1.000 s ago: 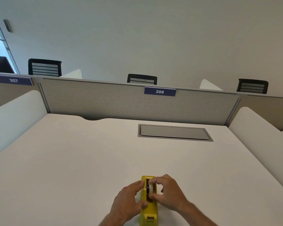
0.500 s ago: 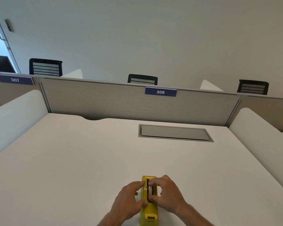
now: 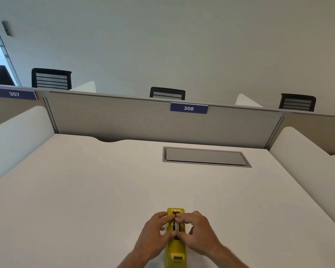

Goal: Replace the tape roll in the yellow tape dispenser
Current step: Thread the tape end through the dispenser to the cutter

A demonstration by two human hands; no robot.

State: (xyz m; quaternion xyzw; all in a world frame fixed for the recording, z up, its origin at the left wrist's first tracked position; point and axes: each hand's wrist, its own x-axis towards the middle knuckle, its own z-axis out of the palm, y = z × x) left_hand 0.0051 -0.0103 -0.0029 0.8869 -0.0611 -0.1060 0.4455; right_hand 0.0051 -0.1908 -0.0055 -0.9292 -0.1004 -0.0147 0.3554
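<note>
- Head view: yellow tape dispenser [image 3: 175, 246] lies lengthwise on the white desk [image 3: 85, 190], between both hands.
- Left hand [image 3: 156, 230] pinches its left side.
- Right hand [image 3: 196, 230] pinches the tape roll [image 3: 176, 225], which sits in the slot.

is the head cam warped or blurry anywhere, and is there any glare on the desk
Head view: wide-angle bend curves the partition top; even soft light, no glare on the desk; faint shadows under both hands, left hand and right hand; yellow dispenser slightly soft.
</note>
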